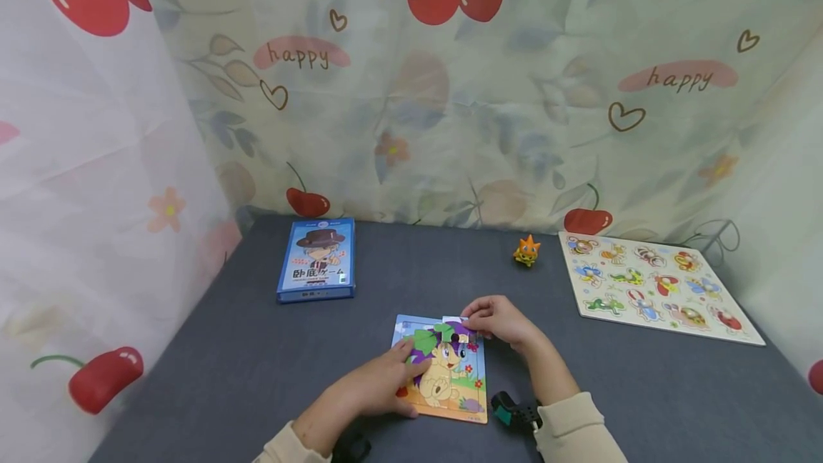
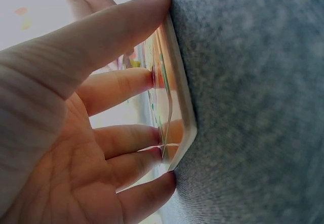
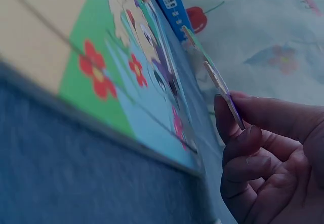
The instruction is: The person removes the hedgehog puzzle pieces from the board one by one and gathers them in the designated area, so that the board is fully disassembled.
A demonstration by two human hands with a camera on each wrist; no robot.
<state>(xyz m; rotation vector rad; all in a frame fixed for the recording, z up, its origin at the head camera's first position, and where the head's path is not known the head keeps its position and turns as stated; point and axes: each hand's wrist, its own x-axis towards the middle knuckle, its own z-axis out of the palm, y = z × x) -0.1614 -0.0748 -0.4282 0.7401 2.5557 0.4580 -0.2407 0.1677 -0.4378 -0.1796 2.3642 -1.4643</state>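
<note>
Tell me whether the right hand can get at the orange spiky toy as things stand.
Probably yes: only bare tabletop shows between the right hand and the orange spiky toy. But it pinches a puzzle piece, which it would likely have to put down first.

From here I see red flowers (image 3: 95, 71) patterning the puzzle (image 1: 439, 381), a dark grey tabletop (image 1: 225, 377), pale cherry-printed fabric (image 1: 476, 98).

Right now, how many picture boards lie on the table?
2: the cartoon-animal board, partly beneath the left hand, and the insect board at the far right. No others show.
</note>
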